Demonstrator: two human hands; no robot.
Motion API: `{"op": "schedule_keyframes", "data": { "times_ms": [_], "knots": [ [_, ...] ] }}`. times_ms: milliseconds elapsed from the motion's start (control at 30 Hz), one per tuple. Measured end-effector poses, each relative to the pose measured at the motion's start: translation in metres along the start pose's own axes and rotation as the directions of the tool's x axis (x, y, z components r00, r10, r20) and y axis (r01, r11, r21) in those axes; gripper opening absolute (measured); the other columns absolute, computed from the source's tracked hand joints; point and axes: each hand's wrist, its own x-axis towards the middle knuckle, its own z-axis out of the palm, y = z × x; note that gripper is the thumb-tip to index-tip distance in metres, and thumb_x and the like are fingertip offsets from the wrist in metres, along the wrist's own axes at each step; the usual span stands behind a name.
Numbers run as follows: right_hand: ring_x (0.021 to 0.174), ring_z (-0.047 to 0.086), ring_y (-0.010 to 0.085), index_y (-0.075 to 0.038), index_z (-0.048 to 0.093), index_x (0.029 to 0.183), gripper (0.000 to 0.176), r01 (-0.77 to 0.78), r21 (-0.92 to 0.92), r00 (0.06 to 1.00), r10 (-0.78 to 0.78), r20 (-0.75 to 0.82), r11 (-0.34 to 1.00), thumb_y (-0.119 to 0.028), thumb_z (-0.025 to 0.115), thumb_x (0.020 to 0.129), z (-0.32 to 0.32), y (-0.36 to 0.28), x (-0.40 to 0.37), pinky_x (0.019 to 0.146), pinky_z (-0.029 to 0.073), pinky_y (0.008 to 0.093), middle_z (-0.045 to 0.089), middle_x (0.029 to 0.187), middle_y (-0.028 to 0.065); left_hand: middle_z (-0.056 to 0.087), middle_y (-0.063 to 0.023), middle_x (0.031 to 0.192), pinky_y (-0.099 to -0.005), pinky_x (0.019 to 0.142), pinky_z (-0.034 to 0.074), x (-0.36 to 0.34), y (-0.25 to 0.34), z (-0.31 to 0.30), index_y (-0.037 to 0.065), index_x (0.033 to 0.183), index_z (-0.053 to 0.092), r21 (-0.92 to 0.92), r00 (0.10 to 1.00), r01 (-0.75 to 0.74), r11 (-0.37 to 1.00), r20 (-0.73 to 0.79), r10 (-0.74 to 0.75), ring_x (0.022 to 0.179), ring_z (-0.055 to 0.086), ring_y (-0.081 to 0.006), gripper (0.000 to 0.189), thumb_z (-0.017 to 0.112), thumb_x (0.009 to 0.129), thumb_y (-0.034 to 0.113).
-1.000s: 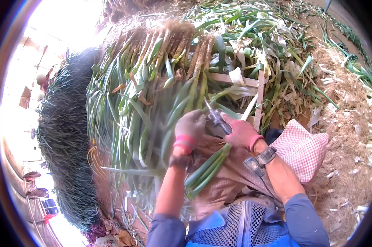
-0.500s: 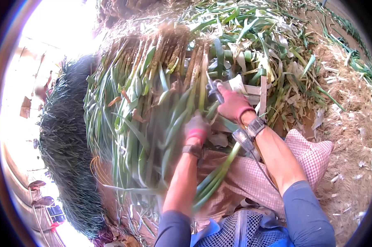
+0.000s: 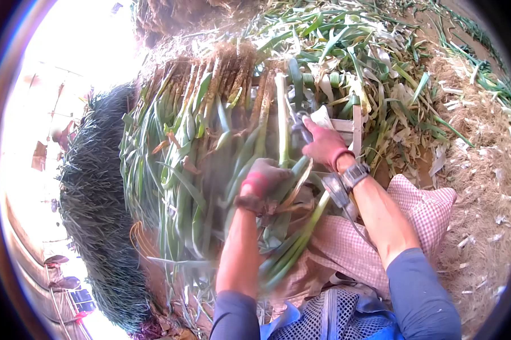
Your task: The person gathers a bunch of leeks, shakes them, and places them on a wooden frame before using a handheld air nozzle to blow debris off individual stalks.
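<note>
My left hand (image 3: 265, 177), in a grey and pink glove, is closed round a long green onion (image 3: 282, 127). The stalk stands with its white end away from me, its green leaves trailing under my hand. My right hand (image 3: 325, 144), in a pink glove, grips a grey air blow gun (image 3: 302, 126) whose thin nozzle is beside the white stalk. A cable or hose runs along that forearm. Close on the left lies a row of unpeeled green onions (image 3: 190, 124) with brown, soil-covered stalks. Other green onions (image 3: 300, 238) rest across my lap.
A dense stack of green leaves (image 3: 99, 204) rises at the left. Ahead and right is a heap of stripped leaves and peelings (image 3: 351, 51). A pinkish checked cloth (image 3: 419, 207) covers my legs. Root scraps (image 3: 476, 170) litter the right side.
The stalk by the nozzle has turned from yellowish-brown to bare white, and a loose peeled strip hangs near my left hand. My right hand has barely moved.
</note>
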Motion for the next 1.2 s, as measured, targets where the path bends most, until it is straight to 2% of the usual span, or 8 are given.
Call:
{"op": "schedule_keyframes", "data": {
  "times_ms": [233,300,433,500,600,733,867,1200],
  "knots": [
    [0.100,0.072,0.0379,-0.017,0.038,0.166,0.095,0.137,0.147,0.981,-0.155,0.120,0.980,-0.030,0.071,0.078,0.030,0.040,-0.124,0.094,0.055,0.0463,0.072,0.110,0.0220,0.077,-0.0090,0.088,-0.0327,0.068,0.058,-0.033,-0.027,0.004,-0.005,0.106,0.078,0.101,1.000,0.006,0.995,0.012,-0.007,0.072,0.070,-0.0145,0.039,0.092,0.081,0.022],
    [0.106,0.071,0.0401,-0.016,0.038,0.166,0.095,0.121,-0.002,0.971,-0.118,0.208,0.993,-0.031,0.072,0.078,0.029,0.047,-0.156,0.097,0.055,0.0466,0.072,0.116,0.0239,0.076,-0.0075,0.086,-0.0328,0.065,0.056,-0.050,-0.041,0.010,-0.005,0.105,0.078,0.052,0.999,-0.015,0.999,0.050,0.012,0.071,0.067,-0.0130,0.040,0.090,0.083,0.025],
    [0.110,0.070,0.0428,-0.016,0.040,0.165,0.093,0.074,-0.001,0.994,-0.074,0.081,0.997,-0.032,0.071,0.078,0.033,0.072,-0.195,0.099,0.054,0.0474,0.072,0.119,0.0248,0.077,-0.0159,0.086,-0.0375,0.072,0.056,-0.075,-0.067,0.028,-0.010,0.104,0.078,0.209,0.997,-0.062,0.976,0.051,0.052,0.076,0.071,-0.0210,0.049,0.090,0.078,0.029],
    [0.109,0.070,0.0449,-0.018,0.041,0.164,0.093,0.173,-0.017,0.985,-0.173,-0.027,0.985,-0.033,0.071,0.078,0.038,0.080,-0.199,0.098,0.054,0.0486,0.072,0.115,0.0251,0.077,-0.0082,0.087,-0.0319,0.071,0.057,-0.085,-0.071,0.030,-0.005,0.106,0.080,0.250,0.998,-0.037,0.968,0.061,0.023,0.074,0.069,-0.0133,0.044,0.091,0.082,0.030],
    [0.105,0.071,0.0455,-0.019,0.042,0.164,0.091,0.152,0.007,0.988,-0.152,-0.041,0.988,-0.029,0.070,0.077,0.037,0.070,-0.190,0.096,0.055,0.0500,0.073,0.110,0.0252,0.078,-0.0076,0.088,-0.0318,0.073,0.058,-0.108,-0.070,0.037,-0.002,0.106,0.081,0.269,0.998,-0.025,0.963,0.056,0.010,0.077,0.071,-0.0135,0.040,0.090,0.083,0.029],
    [0.104,0.072,0.0442,-0.020,0.043,0.163,0.089,0.077,-0.050,0.993,-0.081,-0.088,0.996,-0.025,0.068,0.077,0.030,0.040,-0.164,0.095,0.056,0.0515,0.074,0.107,0.0248,0.080,-0.0205,0.102,-0.0415,0.090,0.058,-0.133,-0.061,0.051,0.001,0.111,0.081,0.406,0.998,-0.052,0.912,0.048,0.035,0.096,0.078,-0.0322,0.046,0.079,0.083,0.037],
    [0.105,0.073,0.0418,-0.021,0.042,0.164,0.089,0.058,-0.085,0.995,-0.064,-0.073,0.995,-0.025,0.068,0.079,0.038,0.034,-0.122,0.097,0.055,0.0503,0.076,0.108,0.0225,0.078,-0.0245,0.108,-0.0453,0.094,0.057,-0.135,-0.066,0.059,0.005,0.110,0.082,0.514,0.995,-0.090,0.853,0.021,0.093,0.105,0.075,-0.0387,0.051,0.074,0.085,0.049],
    [0.112,0.071,0.0421,-0.019,0.043,0.163,0.093,0.059,-0.031,0.998,-0.058,0.004,0.998,-0.028,0.076,0.077,0.046,0.032,-0.133,0.099,0.055,0.0461,0.073,0.122,0.0256,0.078,-0.0236,0.107,-0.0475,0.097,0.056,-0.144,-0.058,0.077,0.005,0.106,0.081,0.607,0.995,-0.060,0.793,-0.023,0.092,0.107,0.074,-0.0397,0.050,0.076,0.083,0.048]
  ]
}}
